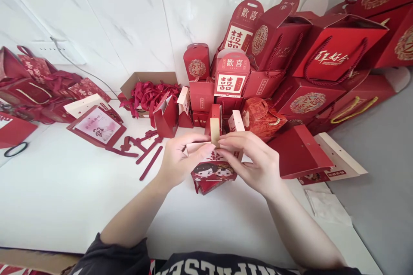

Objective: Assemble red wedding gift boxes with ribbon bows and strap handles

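Both of my hands meet over a small red gift box with a cartoon couple and white panels, tilted above the table. My left hand is closed on its pale upper flap, the thumb pressed on top. My right hand pinches at the box's top edge from the other side. A narrow beige strip stands upright between the fingertips; whether it belongs to the box I cannot tell. Beneath the box shows another red piece, mostly hidden.
Stacked red gift boxes line the tiled wall, at the back and right. A carton holds dark red ribbons. Left are dark red cut strips, a box with a pink picture and a black ring. White tissue lies right.
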{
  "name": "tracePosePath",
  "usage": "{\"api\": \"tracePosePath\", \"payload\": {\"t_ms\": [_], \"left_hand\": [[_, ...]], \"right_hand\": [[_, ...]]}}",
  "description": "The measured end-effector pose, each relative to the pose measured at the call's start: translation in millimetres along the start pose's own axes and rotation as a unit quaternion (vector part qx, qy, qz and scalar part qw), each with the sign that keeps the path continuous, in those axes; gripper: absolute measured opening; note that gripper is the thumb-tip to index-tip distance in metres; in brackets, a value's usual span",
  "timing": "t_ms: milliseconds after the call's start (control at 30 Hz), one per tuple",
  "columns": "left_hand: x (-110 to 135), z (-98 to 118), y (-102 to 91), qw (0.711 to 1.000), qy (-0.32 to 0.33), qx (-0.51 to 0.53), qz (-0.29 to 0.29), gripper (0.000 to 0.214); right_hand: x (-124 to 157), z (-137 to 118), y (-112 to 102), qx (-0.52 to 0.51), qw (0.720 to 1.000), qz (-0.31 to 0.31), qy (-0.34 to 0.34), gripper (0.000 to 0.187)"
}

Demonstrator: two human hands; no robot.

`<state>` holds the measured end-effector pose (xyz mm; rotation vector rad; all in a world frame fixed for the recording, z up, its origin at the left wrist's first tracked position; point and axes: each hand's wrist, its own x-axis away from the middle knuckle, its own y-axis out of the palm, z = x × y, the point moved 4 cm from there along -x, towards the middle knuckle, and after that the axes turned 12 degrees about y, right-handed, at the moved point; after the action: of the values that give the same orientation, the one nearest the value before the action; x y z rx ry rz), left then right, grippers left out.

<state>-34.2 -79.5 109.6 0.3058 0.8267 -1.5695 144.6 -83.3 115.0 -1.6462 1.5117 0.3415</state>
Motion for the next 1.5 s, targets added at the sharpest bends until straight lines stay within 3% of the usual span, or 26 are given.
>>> {"api": "tracePosePath", "payload": {"t_ms": [267,467,567,967,1100,1333,1500], "left_hand": [[-3,-2,7.5,0.997,0.009,0.059,-0.047,0.011],[-1,3,6.0,0.998,0.026,0.025,-0.044,0.012],[0,7,4.9,0.997,0.055,-0.002,-0.046,0.011],[1,11,0.7,0.980,0.178,-0.033,-0.080,0.017],[-2,9,-0.3,0.987,0.121,-0.008,-0.106,0.020],[4,9,11.7,0.993,0.033,0.067,-0.088,0.016],[5,11,15.2,0.996,0.008,0.048,-0.080,0.006]], "right_hand": [[0,0,-1,-0.025,0.999,-0.008,0.019,0.021],[-1,6,-2,-0.047,0.992,-0.030,0.111,0.016],[-3,7,-2,-0.062,0.987,-0.062,0.134,0.008],[-2,12,-1,-0.126,0.963,-0.144,0.187,0.009],[-3,12,-6,-0.117,0.955,-0.180,0.202,0.011],[-3,-4,-3,-0.107,0.986,-0.087,0.094,0.019],[-1,2,4,-0.182,0.969,-0.054,0.156,0.010]]}}
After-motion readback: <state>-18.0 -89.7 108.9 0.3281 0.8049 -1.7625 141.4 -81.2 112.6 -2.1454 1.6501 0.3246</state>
